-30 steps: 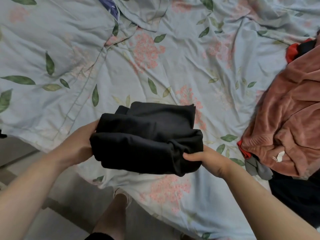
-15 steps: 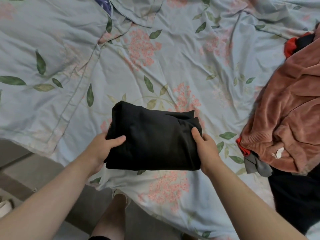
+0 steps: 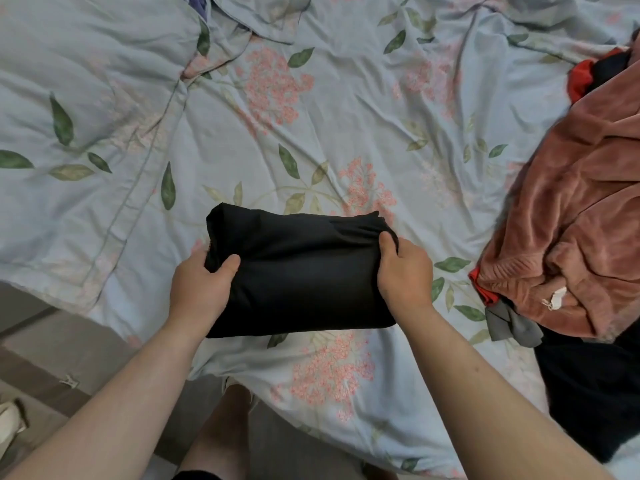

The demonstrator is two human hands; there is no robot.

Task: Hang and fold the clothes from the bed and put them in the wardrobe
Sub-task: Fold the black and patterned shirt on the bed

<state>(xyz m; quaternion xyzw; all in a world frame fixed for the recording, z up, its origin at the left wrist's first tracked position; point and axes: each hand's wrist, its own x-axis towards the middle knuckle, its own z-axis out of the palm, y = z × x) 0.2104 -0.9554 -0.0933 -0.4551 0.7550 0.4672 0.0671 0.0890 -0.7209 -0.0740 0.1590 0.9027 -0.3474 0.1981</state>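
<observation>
A folded black garment [image 3: 298, 271] lies on the floral bed sheet [image 3: 311, 126] at lower centre of the frame. The left hand [image 3: 199, 289] holds its left end, thumb on top, fingers hidden beneath. The right hand [image 3: 403, 271] has its grip clamped on the right end. At the right edge a rust-pink fleece [image 3: 581, 216] tops a clothes pile, cut off by the frame; the red, grey and dark pieces under it are hard to identify.

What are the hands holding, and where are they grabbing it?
Both hands hold the folded black garment by its short ends: the left hand grips the left end, thumb on top, and the right hand pinches the upper right corner.
</observation>
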